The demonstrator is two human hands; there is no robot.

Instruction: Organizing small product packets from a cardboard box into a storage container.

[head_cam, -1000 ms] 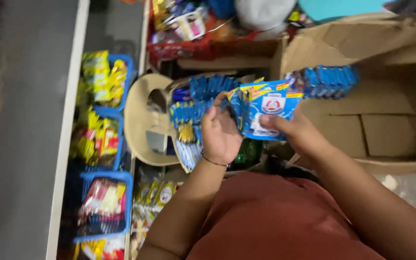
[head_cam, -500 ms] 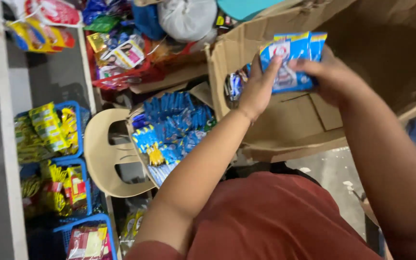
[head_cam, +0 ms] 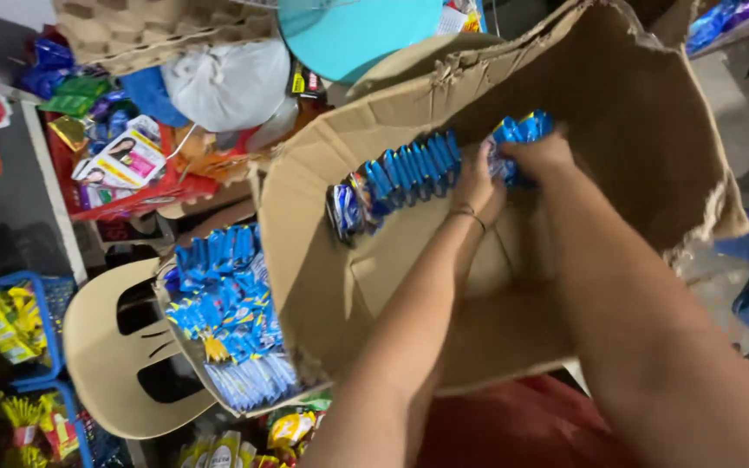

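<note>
Blue sachet packets are sitting in a standing row along the back wall of the torn cardboard box, and you are reaching both arms deep inside it. Your left hand is pressing flat against the right end of that row, fingers extended and only loosely curled, steadying rather than gripping. Your right hand is closing around a small bunch of the same blue packets, fingers wrapped over the top so that only the upper edges are showing.

To do this well, I would judge that you are best keeping the left palm braced on the row so the packets are not toppling towards the open middle of the box, while the right hand is sliding its bunch in upright, snug against the last packet. Watch the ragged right edge of the box, which is sagging near your forearm.

Beside the box, more blue packets are lying heaped in a shallow tray on a beige plastic chair
</note>
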